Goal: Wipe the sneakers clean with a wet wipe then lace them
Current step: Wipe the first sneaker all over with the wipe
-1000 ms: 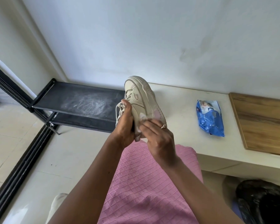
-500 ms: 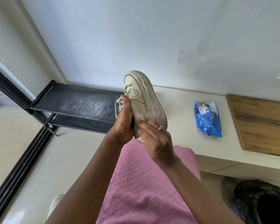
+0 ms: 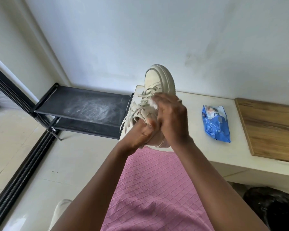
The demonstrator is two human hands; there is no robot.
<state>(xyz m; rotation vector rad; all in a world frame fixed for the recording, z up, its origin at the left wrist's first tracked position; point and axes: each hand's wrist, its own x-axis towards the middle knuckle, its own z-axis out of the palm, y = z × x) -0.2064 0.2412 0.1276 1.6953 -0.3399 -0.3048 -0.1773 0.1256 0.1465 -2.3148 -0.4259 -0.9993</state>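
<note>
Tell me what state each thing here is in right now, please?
sneaker: held up off the counter, toe pointing away, laces loose
wet wipe: bunched, pressed against the sneaker's side
left hand: gripping the sneaker at the heel end
right hand: closed on the wet wipe
wipes pack: lying flat on the counter; whether open, cannot tell
shoe rack: top shelf bare, dusty and smeared
</note>
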